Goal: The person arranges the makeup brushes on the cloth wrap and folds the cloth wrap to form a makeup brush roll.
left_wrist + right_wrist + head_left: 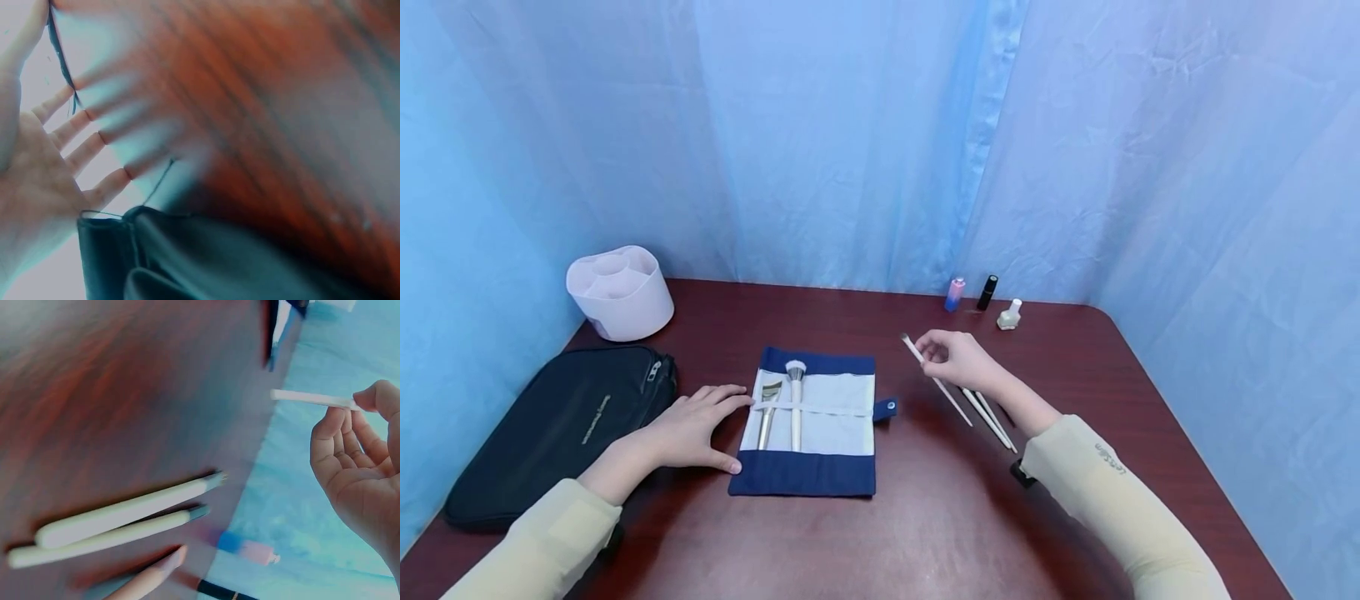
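Observation:
Between the thumb and fingers of my right hand (953, 360) is a thin white makeup brush (952, 402), pinched and slanting above the table. In the right wrist view its pale handle (312, 398) points away from the fingertips. Several more brushes (988, 421) lie on the table below that hand. My left hand (694, 429) has its fingers spread at the left edge of a navy and white brush roll (838, 475), which lies unrolled. A flat brush (767, 417) and a fluffy round brush (796, 408) are tucked under the roll's white strap.
Left of the roll lies a black zipped case (561, 425), with a white divided holder (632, 304) behind it. At the back right stand a pink and blue tube (954, 294), a black tube (987, 293) and a nail polish bottle (1009, 316). Blue curtains (850, 150) surround the table.

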The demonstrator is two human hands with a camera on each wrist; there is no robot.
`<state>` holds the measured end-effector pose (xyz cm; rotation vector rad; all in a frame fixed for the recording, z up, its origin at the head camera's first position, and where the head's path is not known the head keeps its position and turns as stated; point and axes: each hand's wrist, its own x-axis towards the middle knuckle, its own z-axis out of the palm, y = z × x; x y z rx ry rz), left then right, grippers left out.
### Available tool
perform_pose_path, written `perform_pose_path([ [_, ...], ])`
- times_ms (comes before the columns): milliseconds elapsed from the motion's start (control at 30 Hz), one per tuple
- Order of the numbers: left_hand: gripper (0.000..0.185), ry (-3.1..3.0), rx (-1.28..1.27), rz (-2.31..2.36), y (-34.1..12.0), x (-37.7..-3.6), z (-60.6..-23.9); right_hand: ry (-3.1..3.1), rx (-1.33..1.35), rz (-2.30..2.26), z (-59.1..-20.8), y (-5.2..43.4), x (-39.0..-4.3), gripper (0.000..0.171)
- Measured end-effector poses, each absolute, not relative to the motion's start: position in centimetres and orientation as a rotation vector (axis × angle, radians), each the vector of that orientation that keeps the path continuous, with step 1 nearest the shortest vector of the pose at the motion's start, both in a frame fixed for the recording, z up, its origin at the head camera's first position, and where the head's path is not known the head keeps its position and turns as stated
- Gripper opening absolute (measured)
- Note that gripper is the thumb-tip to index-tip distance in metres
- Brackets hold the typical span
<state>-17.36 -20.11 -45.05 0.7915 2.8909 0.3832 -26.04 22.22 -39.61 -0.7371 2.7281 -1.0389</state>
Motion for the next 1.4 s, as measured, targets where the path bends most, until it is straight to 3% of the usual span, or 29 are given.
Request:
perform_pose_path([
  [167, 0.096, 2.918, 0.832, 0.363, -20.2, -17.4, -44.9, 2.635, -0.658, -1.197, -38.3, 21.0, -26.1, 0.031],
  [467, 0.082, 2.893, 0.800, 0.356, -19.5, -18.6, -44.0, 2.538, -0.568, -1.416, -36.9, 18.4, -26.7, 0.028],
  [867, 0.102, 2.830, 0.789, 0.440, -19.0, -19.8, -44.2, 2.419, -0.584, -1.654, -36.9, 13.8, -27.4, 0.036],
  [1133, 0.104, 2.776, 0.740, 0.455, -19.4, -20.1, -44.6, 2.336, -0.580, -1.860, -38.1, 11.2, -28.1, 0.030],
  [1400, 0.104, 2.802, 0.745, 0.432, -19.4, -19.9, -44.5, 2.215, -0.500, -2.036, -39.9, 9.2, -29.0, 0.047],
])
